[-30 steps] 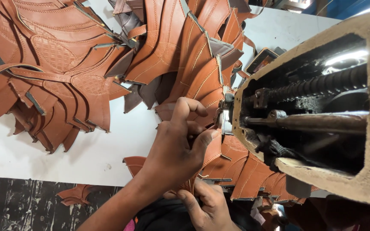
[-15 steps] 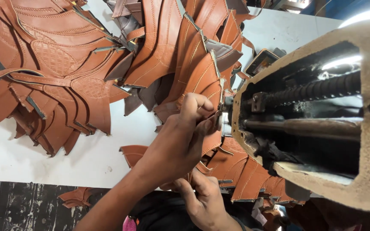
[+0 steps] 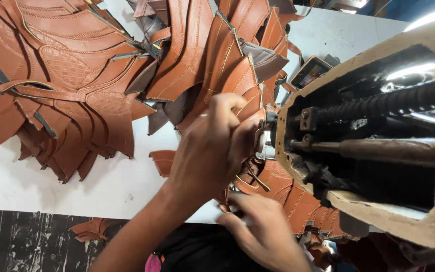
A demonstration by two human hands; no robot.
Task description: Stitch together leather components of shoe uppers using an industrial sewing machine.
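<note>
While the left hand [image 3: 210, 151] pinches a tan leather piece [image 3: 247, 128] at the sewing machine's presser foot [image 3: 264, 143], fingers closed on it, the right hand [image 3: 263, 234] lies at 6 o'clock, fingers curled on stitched leather approx. under the machine head [image 3: 378, 146]. Leather pile [image 3: 76, 85] sits at 10 o'clock on the white table [image 3: 106, 186].

leather piece [image 3: 250, 108] | tan-brown, stitched edges | lying flat by the machine's needle | partly hidden under hands
</note>
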